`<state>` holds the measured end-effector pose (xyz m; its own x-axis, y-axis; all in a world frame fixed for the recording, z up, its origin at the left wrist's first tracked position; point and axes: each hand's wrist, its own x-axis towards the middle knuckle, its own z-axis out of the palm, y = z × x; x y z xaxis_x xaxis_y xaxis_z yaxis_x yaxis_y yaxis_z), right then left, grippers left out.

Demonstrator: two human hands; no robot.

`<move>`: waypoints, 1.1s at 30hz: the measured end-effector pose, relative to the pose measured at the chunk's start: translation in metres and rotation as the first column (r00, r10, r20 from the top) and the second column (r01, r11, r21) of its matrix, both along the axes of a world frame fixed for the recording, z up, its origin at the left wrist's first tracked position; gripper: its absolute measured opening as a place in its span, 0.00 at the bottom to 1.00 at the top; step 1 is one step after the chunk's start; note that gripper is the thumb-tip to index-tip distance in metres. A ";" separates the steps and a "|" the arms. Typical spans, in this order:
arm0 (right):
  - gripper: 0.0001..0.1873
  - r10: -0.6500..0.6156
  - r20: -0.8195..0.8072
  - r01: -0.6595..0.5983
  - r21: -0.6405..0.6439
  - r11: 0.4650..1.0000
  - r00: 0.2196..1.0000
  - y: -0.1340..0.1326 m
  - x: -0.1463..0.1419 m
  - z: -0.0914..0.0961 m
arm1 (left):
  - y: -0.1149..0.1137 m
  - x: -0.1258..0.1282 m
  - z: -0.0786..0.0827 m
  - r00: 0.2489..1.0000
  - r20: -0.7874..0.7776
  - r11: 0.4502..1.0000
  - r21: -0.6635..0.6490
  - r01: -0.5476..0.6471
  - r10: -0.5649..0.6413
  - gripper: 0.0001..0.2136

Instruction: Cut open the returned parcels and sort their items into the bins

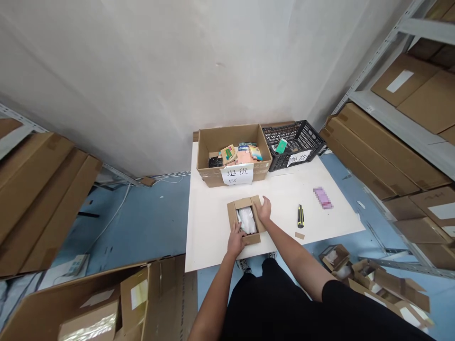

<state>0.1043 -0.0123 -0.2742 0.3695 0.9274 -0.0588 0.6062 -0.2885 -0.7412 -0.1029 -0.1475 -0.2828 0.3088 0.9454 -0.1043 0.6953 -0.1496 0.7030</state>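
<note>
A small opened cardboard box [232, 214] sits near the front edge of the white table, its flaps folded outward. Inside it lies a white plastic-wrapped package [248, 220]. My left hand [236, 240] reaches over the near left corner, fingers apart, with the fingertips at the package's left edge. On the right side, my right hand [263, 211] holds the box by its wall and flap, thumb raised; some of its fingers are hidden. A yellow-and-black utility knife [300, 216] lies on the table to the right, near a small brown cardboard scrap [299, 235].
Behind stand a large carton [209, 177] of small packages and a black plastic crate [279, 163], both with paper signs. A blurred purple item [323, 198] lies on the white table [206, 237]. Shelves of cartons flank both sides; opened boxes [387, 284] cover the floor at right.
</note>
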 end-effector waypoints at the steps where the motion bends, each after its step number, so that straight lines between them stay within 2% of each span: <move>1: 0.25 0.030 0.079 -0.038 0.095 0.995 0.996 -0.004 -0.001 0.003 | -0.001 0.005 -0.002 1.000 -0.007 0.999 0.032 -0.020 0.020 0.12; 2: 0.21 0.082 0.144 -0.105 0.157 0.982 0.986 -0.009 -0.003 0.006 | -0.002 0.010 -0.004 0.999 -0.014 0.998 0.058 -0.038 0.039 0.10; 4: 0.18 0.249 0.221 -0.288 0.164 0.944 0.943 -0.019 -0.008 0.010 | -0.004 0.018 -0.006 0.998 -0.028 0.994 0.092 -0.059 0.062 0.09; 5: 0.18 0.354 0.236 -0.388 0.120 0.914 0.905 -0.023 -0.012 0.010 | -0.004 0.021 -0.007 0.997 -0.034 0.993 0.103 -0.062 0.066 0.10; 7: 0.19 0.559 0.233 -0.570 -0.021 0.821 0.796 -0.029 -0.020 0.009 | -0.004 0.024 -0.008 0.997 -0.045 0.991 0.119 -0.060 0.066 0.09; 9: 0.24 0.670 0.224 -0.657 -0.143 0.741 0.707 -0.030 -0.027 0.008 | -0.004 0.025 -0.008 0.997 -0.054 0.991 0.120 -0.053 0.060 0.09; 11: 0.30 0.662 0.248 -0.642 -0.168 0.748 0.707 -0.026 -0.029 0.008 | -0.005 0.025 -0.008 0.996 -0.063 0.992 0.115 -0.049 0.056 0.08; 14: 0.38 0.610 0.289 -0.610 -0.101 0.786 0.738 -0.009 -0.029 0.015 | -0.008 0.026 -0.010 0.995 -0.080 0.990 0.132 -0.050 0.061 0.08; 16: 0.42 0.644 0.302 -0.640 -0.125 0.758 0.703 0.007 -0.030 0.023 | -0.011 0.027 -0.012 0.994 -0.089 0.987 0.153 -0.052 0.066 0.09; 18: 0.43 0.688 0.309 -0.653 -0.223 0.724 0.657 0.024 -0.033 0.030 | -0.013 0.028 -0.015 0.994 -0.088 0.985 0.164 -0.046 0.061 0.08; 21: 0.42 0.729 0.313 -0.622 -0.383 0.683 0.608 0.046 -0.044 0.039 | -0.015 0.029 -0.020 0.996 -0.071 0.986 0.160 -0.039 0.051 0.08; 23: 0.38 0.733 0.305 -0.602 -0.424 0.677 0.609 0.053 -0.051 0.042 | -0.015 0.029 -0.022 0.997 -0.050 0.987 0.154 -0.054 0.063 0.07; 25: 0.35 0.681 0.315 -0.583 -0.356 0.730 0.660 0.051 -0.057 0.044 | -0.015 0.030 -0.024 0.996 -0.025 0.986 0.147 -0.076 0.080 0.06; 27: 0.32 0.580 0.351 -0.546 -0.200 0.813 0.735 0.040 -0.059 0.042 | -0.015 0.030 -0.026 0.996 -0.001 0.986 0.140 -0.088 0.089 0.06; 28: 0.30 0.538 0.366 -0.531 -0.127 0.837 0.760 0.032 -0.060 0.039 | -0.015 0.030 -0.026 0.996 0.008 0.986 0.137 -0.090 0.090 0.07; 30: 0.27 0.533 0.372 -0.544 -0.086 0.835 0.760 0.015 -0.060 0.030 | -0.014 0.031 -0.026 0.995 0.021 0.986 0.136 -0.098 0.096 0.08; 33: 0.26 0.649 0.342 -0.598 -0.255 0.760 0.679 -0.002 -0.061 0.014 | -0.014 0.031 -0.026 0.994 0.033 0.984 0.143 -0.108 0.105 0.08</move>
